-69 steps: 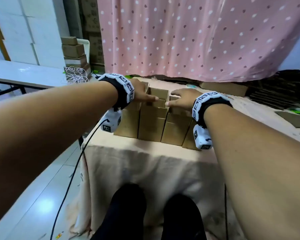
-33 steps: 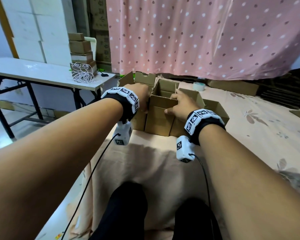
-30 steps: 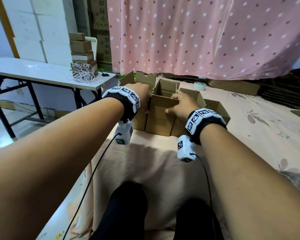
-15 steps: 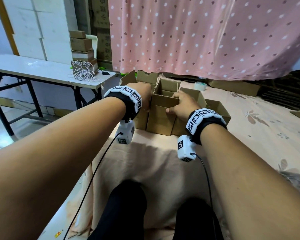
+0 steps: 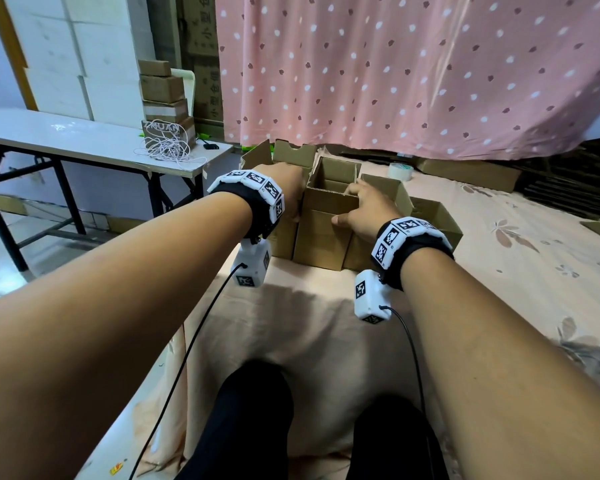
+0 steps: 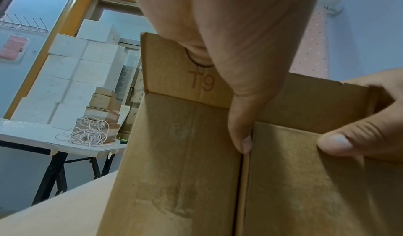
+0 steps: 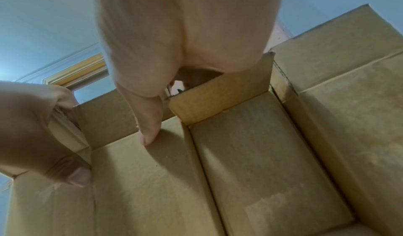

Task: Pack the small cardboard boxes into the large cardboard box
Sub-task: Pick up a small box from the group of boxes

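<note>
Layout about the open-topped brown cardboard box (image 5: pixel 329 220) on the beige floral cloth (image 5: pixel 520 258): like boxes touch its left and right sides; a white tape roll (image 5: pixel 399 171) lies behind-right; a white folding desk (image 5: pixel 84 140) stands left, carrying a tangled white cord (image 5: pixel 167 150).

Left hand (image 5: pixel 284 188) fingertips hidden behind middle box (image 5: pixel 326 230)

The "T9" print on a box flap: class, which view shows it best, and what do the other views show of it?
The left wrist view. The red T9 print sits large and readable on a flap just below the left hand. The head view shows that box's flaps but no readable print; the right wrist view shows only plain cardboard.
</note>
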`<act>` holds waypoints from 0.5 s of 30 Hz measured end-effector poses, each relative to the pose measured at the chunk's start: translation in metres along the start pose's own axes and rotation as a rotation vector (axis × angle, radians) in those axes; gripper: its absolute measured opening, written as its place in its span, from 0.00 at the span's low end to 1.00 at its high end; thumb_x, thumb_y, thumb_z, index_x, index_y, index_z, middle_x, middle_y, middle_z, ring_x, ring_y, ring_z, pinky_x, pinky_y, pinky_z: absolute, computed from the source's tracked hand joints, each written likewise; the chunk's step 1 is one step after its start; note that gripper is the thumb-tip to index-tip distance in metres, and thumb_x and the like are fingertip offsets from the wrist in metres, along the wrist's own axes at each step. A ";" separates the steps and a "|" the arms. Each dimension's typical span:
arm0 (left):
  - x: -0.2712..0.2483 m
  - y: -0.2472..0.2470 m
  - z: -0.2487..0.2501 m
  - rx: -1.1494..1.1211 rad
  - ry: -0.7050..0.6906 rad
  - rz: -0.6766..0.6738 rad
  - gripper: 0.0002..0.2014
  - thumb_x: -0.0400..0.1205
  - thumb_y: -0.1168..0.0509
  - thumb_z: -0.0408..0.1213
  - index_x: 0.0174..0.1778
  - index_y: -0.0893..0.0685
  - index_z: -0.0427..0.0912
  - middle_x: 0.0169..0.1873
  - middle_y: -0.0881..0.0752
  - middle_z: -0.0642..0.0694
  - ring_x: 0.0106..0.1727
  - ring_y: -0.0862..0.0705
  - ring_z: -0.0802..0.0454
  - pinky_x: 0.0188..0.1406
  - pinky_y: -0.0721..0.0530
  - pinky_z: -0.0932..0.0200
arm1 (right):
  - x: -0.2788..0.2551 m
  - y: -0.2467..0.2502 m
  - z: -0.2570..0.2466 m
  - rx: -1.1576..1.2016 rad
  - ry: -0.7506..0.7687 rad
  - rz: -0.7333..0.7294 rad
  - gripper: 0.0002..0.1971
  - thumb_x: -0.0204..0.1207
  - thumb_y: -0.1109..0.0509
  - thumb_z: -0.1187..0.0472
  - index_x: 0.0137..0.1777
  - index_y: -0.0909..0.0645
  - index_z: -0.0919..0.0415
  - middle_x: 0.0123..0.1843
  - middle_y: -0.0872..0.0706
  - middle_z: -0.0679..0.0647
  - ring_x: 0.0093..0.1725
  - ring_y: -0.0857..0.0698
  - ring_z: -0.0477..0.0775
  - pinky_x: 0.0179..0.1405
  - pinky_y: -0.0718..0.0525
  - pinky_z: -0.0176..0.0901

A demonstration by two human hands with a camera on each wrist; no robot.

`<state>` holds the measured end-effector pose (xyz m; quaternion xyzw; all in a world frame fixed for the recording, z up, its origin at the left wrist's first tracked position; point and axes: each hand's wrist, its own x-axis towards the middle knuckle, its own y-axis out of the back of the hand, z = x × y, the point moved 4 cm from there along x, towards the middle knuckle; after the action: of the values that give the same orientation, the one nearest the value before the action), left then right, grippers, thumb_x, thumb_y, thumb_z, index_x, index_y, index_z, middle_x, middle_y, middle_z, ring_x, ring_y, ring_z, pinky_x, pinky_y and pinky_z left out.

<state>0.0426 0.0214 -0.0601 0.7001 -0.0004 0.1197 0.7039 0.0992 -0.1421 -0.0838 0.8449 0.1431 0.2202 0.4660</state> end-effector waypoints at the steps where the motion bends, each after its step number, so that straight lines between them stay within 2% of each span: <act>1: -0.001 0.000 0.000 0.002 0.006 0.006 0.12 0.78 0.23 0.43 0.35 0.20 0.45 0.35 0.21 0.47 0.38 0.21 0.45 0.34 0.25 0.59 | -0.001 0.000 0.000 0.001 0.003 0.001 0.15 0.72 0.18 0.57 0.48 0.23 0.51 0.90 0.40 0.49 0.85 0.31 0.56 0.75 0.33 0.42; 3: -0.001 0.000 -0.001 -0.014 0.020 0.024 0.12 0.79 0.25 0.43 0.36 0.21 0.47 0.32 0.23 0.48 0.34 0.23 0.47 0.30 0.28 0.60 | -0.001 0.000 0.000 -0.003 0.004 0.002 0.15 0.72 0.18 0.57 0.49 0.23 0.52 0.90 0.40 0.49 0.85 0.32 0.56 0.76 0.33 0.42; 4: -0.001 0.000 -0.001 -0.020 0.021 0.024 0.11 0.79 0.24 0.44 0.37 0.20 0.46 0.34 0.22 0.46 0.35 0.22 0.46 0.30 0.28 0.60 | 0.000 0.000 0.001 -0.002 0.003 0.000 0.14 0.72 0.18 0.57 0.49 0.22 0.52 0.90 0.40 0.49 0.85 0.32 0.56 0.76 0.34 0.43; 6: -0.002 0.001 -0.001 -0.012 0.016 0.012 0.14 0.78 0.24 0.43 0.34 0.23 0.46 0.40 0.20 0.45 0.40 0.21 0.45 0.38 0.25 0.58 | 0.003 -0.001 0.000 -0.001 0.002 -0.008 0.13 0.72 0.18 0.57 0.50 0.19 0.51 0.90 0.40 0.48 0.85 0.32 0.56 0.77 0.34 0.43; 9: -0.001 0.002 -0.001 -0.016 0.025 0.007 0.12 0.78 0.24 0.42 0.40 0.22 0.46 0.42 0.19 0.45 0.42 0.21 0.45 0.43 0.23 0.56 | 0.009 -0.004 0.000 -0.029 0.014 -0.010 0.19 0.71 0.17 0.56 0.61 0.15 0.52 0.90 0.38 0.48 0.85 0.32 0.57 0.80 0.34 0.45; 10: 0.000 0.003 -0.001 -0.015 0.030 -0.004 0.12 0.77 0.23 0.43 0.42 0.20 0.45 0.43 0.18 0.45 0.42 0.20 0.45 0.43 0.22 0.56 | 0.011 -0.004 0.000 -0.029 0.017 -0.001 0.19 0.70 0.17 0.56 0.61 0.14 0.52 0.89 0.37 0.49 0.85 0.32 0.57 0.80 0.34 0.45; 13: 0.002 0.006 -0.002 -0.036 0.051 -0.042 0.15 0.71 0.18 0.45 0.45 0.12 0.40 0.43 0.12 0.42 0.42 0.14 0.41 0.40 0.19 0.54 | 0.013 -0.002 -0.002 -0.036 0.049 0.035 0.11 0.69 0.16 0.57 0.47 0.14 0.48 0.86 0.31 0.54 0.84 0.32 0.61 0.78 0.32 0.46; 15: 0.003 0.007 -0.002 -0.049 0.056 -0.030 0.17 0.70 0.18 0.45 0.48 0.10 0.39 0.44 0.11 0.41 0.42 0.13 0.40 0.41 0.17 0.54 | 0.014 0.001 -0.005 -0.062 0.087 0.070 0.10 0.68 0.15 0.58 0.46 0.11 0.50 0.85 0.30 0.57 0.85 0.36 0.62 0.80 0.34 0.49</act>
<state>0.0437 0.0240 -0.0523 0.6790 0.0269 0.1284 0.7223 0.1093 -0.1329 -0.0772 0.8242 0.1268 0.2770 0.4774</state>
